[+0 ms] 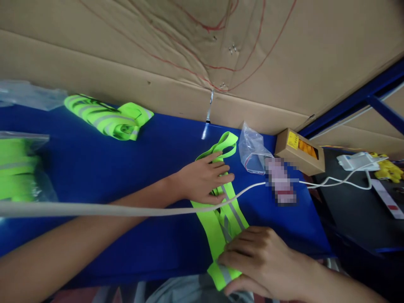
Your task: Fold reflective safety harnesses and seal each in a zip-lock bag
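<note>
A fluorescent yellow-green reflective strap with grey stripes lies in folded lengths on the blue table, its far end making a loop. Across its upper part rests my left hand, fingers spread and lying over the bands. My right hand is closed on the near end at the table's front edge, fingers on top and thumb below. Part of the strap is hidden beneath both hands.
A white cable crosses the view. Rolled reflective straps lie at the back left, and a bagged bundle at the left. To the right are a clear plastic bag and a cardboard box. Cardboard lines the back.
</note>
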Demonstrator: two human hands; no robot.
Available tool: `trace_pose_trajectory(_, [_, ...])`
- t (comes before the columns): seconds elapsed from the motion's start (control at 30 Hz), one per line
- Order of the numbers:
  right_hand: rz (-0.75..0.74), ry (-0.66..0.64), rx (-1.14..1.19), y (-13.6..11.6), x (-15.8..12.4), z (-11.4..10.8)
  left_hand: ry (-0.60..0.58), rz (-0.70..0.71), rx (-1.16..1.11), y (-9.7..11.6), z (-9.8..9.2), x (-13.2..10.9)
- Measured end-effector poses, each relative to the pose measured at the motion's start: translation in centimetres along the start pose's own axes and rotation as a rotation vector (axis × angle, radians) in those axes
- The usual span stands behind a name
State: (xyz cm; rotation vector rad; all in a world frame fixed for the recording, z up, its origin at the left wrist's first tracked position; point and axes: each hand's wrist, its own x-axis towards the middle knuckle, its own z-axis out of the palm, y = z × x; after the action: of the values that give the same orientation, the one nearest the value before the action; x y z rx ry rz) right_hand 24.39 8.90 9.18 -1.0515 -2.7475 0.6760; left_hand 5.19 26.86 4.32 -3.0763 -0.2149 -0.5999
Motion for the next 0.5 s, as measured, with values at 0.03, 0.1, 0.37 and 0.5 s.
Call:
trace_pose_trajectory(0.03, [0.024, -0.015, 0.01, 0.0, 0.1, -0.3, 0.004, -0.013, 0.007, 0.1, 0.0, -0.2])
trace_pose_trajectory(0.1, [0.077, -0.036, 0.056, 0.2, 0.4, -0.9, 0.02, -0.034, 0.045, 0.3, 0.0, -0.8])
trace_pose_trajectory(0.37, [0.142, -0.084, 0.176, 2.6, 3.9, -1.8, 0.011, 0.013, 0.1, 0.0, 0.4, -1.7])
trace_pose_trajectory(0.5, [0.024, 0.141, 0.028, 3.5, 4.6, -0.4, 0.014, 0.086, 0.116, -1.1, 0.7, -1.2])
